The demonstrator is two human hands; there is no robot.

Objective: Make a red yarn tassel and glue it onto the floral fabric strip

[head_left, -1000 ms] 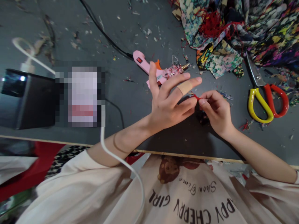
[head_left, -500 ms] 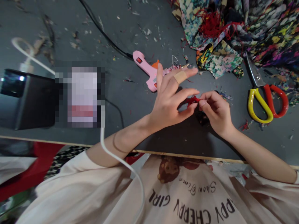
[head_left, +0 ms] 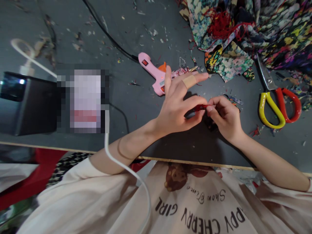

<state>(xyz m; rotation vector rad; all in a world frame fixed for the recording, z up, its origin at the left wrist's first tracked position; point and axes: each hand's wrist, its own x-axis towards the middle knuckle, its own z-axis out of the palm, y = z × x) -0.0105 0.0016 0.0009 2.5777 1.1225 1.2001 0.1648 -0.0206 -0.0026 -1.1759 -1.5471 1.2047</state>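
Red thread (head_left: 201, 107) runs between my two hands, a small tangled bit of it showing inside the curve of my left fingers. My left hand (head_left: 177, 104) pinches it between thumb and index finger, the other fingers stretched out and a tan bandage round one of them. My right hand (head_left: 225, 113) grips the thread's other end between thumb and curled fingers. Beyond my left hand lies a pink hot glue gun (head_left: 156, 74), its nozzle end partly covered by the fingers. Something small and dark (head_left: 211, 124) sits under my right hand; I cannot make it out.
Scissors (head_left: 270, 94) with yellow and red handles lie at the right. Floral fabric (head_left: 229, 61) with a heap of red thread (head_left: 220, 27) fills the back right. At the left stand a black box-shaped device (head_left: 36, 104) and a blurred-out phone-like object (head_left: 87, 100). A white cable (head_left: 122, 164) crosses my left forearm.
My left index finger has closed down toward the thumb, onto the red thread. The left hand has shifted slightly; my right hand stays nearly where it was.
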